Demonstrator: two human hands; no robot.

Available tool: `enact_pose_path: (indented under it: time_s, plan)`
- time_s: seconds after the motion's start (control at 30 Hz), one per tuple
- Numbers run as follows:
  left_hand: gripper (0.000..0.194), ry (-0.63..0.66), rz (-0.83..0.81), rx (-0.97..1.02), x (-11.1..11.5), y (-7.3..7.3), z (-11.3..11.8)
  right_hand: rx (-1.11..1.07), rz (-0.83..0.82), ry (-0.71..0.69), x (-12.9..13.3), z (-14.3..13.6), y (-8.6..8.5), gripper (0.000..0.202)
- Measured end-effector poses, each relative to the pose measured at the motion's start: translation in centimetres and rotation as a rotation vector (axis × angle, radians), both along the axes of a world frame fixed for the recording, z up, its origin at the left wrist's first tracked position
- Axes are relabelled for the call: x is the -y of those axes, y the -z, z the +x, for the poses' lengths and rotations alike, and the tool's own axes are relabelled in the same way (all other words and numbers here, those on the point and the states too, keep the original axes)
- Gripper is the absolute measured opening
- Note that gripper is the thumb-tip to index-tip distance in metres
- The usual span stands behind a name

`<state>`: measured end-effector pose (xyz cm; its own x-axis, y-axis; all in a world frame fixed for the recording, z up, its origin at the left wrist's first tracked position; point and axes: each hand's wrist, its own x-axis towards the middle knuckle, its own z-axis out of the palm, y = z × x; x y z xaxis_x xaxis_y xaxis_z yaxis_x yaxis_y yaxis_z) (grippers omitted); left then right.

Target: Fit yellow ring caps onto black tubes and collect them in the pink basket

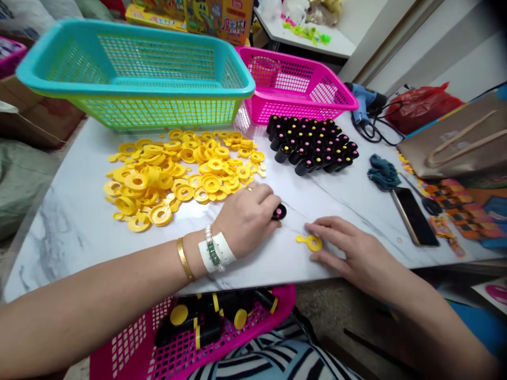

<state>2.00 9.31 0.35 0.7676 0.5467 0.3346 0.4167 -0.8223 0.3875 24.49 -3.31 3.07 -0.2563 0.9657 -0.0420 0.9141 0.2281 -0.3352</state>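
My left hand [251, 219] is closed around a small black cylinder [280, 212], and only its end with a pink dot shows past the fingers. To the right, my right hand [354, 250] has its thumb and fingers apart on either side of a yellow ring with a small tab [314, 243]. That ring lies flat on the marble-patterned table [285, 264]. Behind my left hand spreads a loose heap of similar yellow rings [209, 182]. Farther back stand rows of black cylinders [312, 145] with pink or yellow dots on their tops.
A turquoise-and-green basket [134, 89] and a pink basket [301, 105] line the back. A lower pink basket [285, 303] with black-and-yellow cylinders sits at my lap. On the right are a phone [415, 216], a dark cloth [383, 173], a blue power tool [364, 100] and a paper bag [455, 140].
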Motion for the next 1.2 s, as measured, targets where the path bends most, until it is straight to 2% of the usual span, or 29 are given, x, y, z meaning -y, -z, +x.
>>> enact_pose_path:
  time_s: [0.13, 0.23, 0.3, 0.37, 0.47, 0.53, 0.63, 0.73, 0.77, 0.83, 1.0, 1.1, 1.2]
  plan:
    - [0.025, 0.186, -0.224, -0.042, 1.4, 0.4, 0.4, 0.009, -0.038, 0.098, 1.3, -0.2, 0.6, 0.023]
    - [0.030, 0.178, -0.341, -0.047, 1.4, 0.8, 0.6, -0.021, -0.122, 0.142, 1.2, -0.9, 0.5, 0.002]
    - [0.033, 0.157, -0.369, -0.036, 1.2, 1.0, 0.6, -0.032, -0.129, 0.139, 0.7, -1.3, 0.4, 0.008]
    - [0.033, 0.158, -0.381, -0.024, 1.1, 1.0, 0.7, -0.047, -0.108, 0.147, 0.2, -1.5, 0.3, 0.005]
    - [0.030, 0.162, -0.395, -0.014, 1.1, 0.9, 0.7, -0.150, -0.142, 0.227, -0.1, -1.4, 0.1, 0.025]
    - [0.029, 0.159, -0.401, -0.011, 1.2, 0.9, 0.7, -0.345, -0.254, 0.306, -0.1, -1.3, -0.3, 0.029]
    - [0.027, 0.158, -0.404, -0.003, 1.3, 1.0, 0.8, -0.686, -0.373, 0.411, -0.4, -1.5, -1.2, 0.023]
    - [0.027, 0.150, -0.390, -0.002, 1.3, 1.2, 0.8, -0.802, -0.216, 0.386, -1.3, -2.2, -1.5, 0.017]
    - [0.026, 0.148, -0.376, -0.006, 1.2, 1.3, 0.8, -0.811, -0.168, 0.354, -1.8, -2.6, -1.3, 0.017]
    - [0.026, 0.154, -0.344, -0.016, 1.2, 1.3, 0.8, -0.849, -0.174, 0.322, -2.6, -3.2, -0.6, 0.019]
    - [0.024, 0.149, -0.296, -0.050, 1.2, 0.9, 0.7, -1.018, -0.315, 0.495, -3.5, -4.2, 1.5, 0.027]
    - [0.023, 0.130, -0.298, -0.070, 1.2, 0.8, 0.7, -1.114, -0.342, 0.594, -3.4, -4.6, 2.0, 0.028]
    - [0.022, 0.106, -0.298, -0.084, 1.3, 0.8, 0.8, -1.182, -0.367, 0.627, -3.3, -5.0, 2.2, 0.028]
